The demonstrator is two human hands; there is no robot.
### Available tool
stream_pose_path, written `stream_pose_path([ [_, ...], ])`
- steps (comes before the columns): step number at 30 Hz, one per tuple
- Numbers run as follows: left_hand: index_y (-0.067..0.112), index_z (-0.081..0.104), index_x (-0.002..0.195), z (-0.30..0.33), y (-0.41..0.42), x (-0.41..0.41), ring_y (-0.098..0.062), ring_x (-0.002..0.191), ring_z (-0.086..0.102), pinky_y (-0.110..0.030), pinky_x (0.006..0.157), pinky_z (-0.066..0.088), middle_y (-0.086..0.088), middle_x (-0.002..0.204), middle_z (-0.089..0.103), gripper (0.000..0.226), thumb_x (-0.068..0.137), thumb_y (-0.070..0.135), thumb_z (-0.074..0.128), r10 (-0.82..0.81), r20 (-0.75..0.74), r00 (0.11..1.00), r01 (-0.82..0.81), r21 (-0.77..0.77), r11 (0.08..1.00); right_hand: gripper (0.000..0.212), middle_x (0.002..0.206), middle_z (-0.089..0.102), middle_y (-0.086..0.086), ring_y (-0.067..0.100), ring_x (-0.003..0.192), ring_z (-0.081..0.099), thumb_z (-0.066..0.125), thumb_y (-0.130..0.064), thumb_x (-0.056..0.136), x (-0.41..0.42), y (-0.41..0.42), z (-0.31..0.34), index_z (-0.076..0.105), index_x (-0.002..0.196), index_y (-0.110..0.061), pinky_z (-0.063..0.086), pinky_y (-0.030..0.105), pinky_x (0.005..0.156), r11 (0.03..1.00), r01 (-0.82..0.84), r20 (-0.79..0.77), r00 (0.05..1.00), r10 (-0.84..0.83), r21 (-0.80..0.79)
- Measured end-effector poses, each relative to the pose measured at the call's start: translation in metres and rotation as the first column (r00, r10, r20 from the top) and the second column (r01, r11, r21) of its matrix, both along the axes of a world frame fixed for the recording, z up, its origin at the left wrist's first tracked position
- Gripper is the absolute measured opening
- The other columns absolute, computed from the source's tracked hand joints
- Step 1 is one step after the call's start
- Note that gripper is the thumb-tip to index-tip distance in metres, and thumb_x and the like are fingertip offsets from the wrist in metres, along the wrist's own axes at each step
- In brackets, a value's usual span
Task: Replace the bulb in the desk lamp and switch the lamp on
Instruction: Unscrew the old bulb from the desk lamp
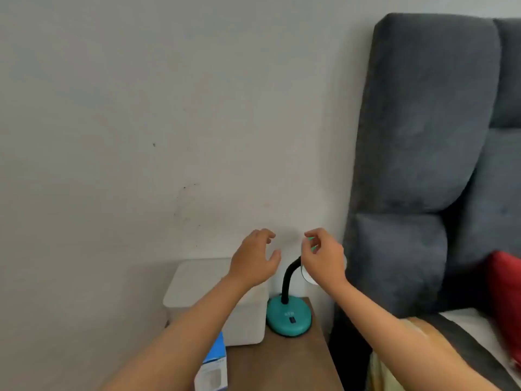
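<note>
Lamp (289,314) beside nightstand's (282,362) right edge

The right hand (322,256) hides most of the lamp (289,317) head. Left of the lamp, a blue-white box (212,368) is cut off by the bottom edge.

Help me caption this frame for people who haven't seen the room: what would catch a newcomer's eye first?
Two bare forearms reach into the middle, the left hand spread open and the right hand curled around the head of a teal desk lamp with a black gooseneck on a brown wooden bedside table. A tall grey padded headboard fills the right side, with a red cushion at its foot.
</note>
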State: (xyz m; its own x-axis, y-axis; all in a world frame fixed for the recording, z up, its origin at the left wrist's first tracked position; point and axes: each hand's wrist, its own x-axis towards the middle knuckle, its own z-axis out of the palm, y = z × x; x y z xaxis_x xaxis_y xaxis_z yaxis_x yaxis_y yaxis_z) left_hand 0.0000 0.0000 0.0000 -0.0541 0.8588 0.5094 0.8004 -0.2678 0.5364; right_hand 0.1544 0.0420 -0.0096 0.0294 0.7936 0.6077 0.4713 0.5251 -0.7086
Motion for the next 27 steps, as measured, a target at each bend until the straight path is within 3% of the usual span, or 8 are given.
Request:
stream_pose_path([
  [4,0.018,0.051,0.124,-0.019,0.005,0.025,-0.017,0.115,0.051,-0.036,0.093,0.048,-0.002,0.122,0.055,0.039,0.086,0.028,0.056,-0.067,-0.002,0.998,0.067,-0.034,0.997,0.003,0.074,0.064,0.005,0.015,0.062,0.057,0.058,-0.011,0.084,0.024,-0.008,-0.036,0.061,0.085,-0.009,0.046,0.027,0.064,0.990,0.112,-0.138,0.983,-0.124,-0.092],
  [8,0.019,0.050,0.129,-0.031,0.021,0.049,-0.021,0.117,0.049,-0.032,0.099,0.042,-0.004,0.127,0.052,0.041,0.088,0.020,0.054,-0.156,-0.011,0.988,0.156,-0.034,0.987,0.018,0.096,0.064,0.013,0.003,0.064,0.054,0.060,-0.016,0.085,0.040,-0.004,-0.060,0.058,0.101,-0.008,0.041,0.025,0.064,0.967,0.138,-0.172,0.969,-0.177,-0.213],
  [12,0.019,0.052,0.129,-0.040,0.043,0.059,-0.020,0.119,0.049,-0.030,0.105,0.038,-0.008,0.128,0.052,0.041,0.090,0.009,0.050,-0.221,0.034,0.975,0.222,-0.034,0.974,0.036,0.118,0.053,0.015,0.001,0.066,0.054,0.062,-0.018,0.086,0.041,0.006,-0.076,0.051,0.119,-0.008,0.042,0.022,0.065,0.963,0.074,-0.170,0.978,-0.121,-0.260],
  [17,0.020,0.063,0.119,-0.049,0.065,0.065,-0.015,0.112,0.052,-0.027,0.100,0.043,-0.007,0.120,0.055,0.037,0.089,0.002,0.052,-0.226,0.178,0.958,0.230,0.002,0.973,0.051,0.124,0.049,0.017,0.013,0.078,0.053,0.064,-0.024,0.086,0.033,0.023,-0.082,0.043,0.131,-0.011,0.046,0.026,0.074,0.956,0.063,-0.218,0.967,-0.129,-0.288],
  [21,0.012,0.069,0.107,-0.056,0.073,0.069,-0.009,0.099,0.053,0.000,0.086,0.037,-0.004,0.110,0.058,0.030,0.087,-0.003,0.053,-0.206,0.234,0.950,0.199,0.053,0.979,0.054,0.123,0.053,0.017,0.025,0.105,0.055,0.065,-0.029,0.085,0.022,0.037,-0.087,0.043,0.130,-0.011,0.044,0.030,0.084,0.954,0.100,-0.276,0.944,-0.181,-0.283],
  [27,0.010,0.070,0.092,-0.060,0.077,0.072,-0.009,0.089,0.057,0.000,0.081,0.038,-0.003,0.097,0.060,0.027,0.084,-0.007,0.051,-0.188,0.258,0.948,0.152,0.153,0.977,0.048,0.117,0.054,0.015,0.027,0.098,0.061,0.068,-0.025,0.082,0.015,0.043,-0.095,0.048,0.124,-0.013,0.055,0.037,0.079,0.962,0.107,-0.330,0.925,-0.189,-0.250],
])
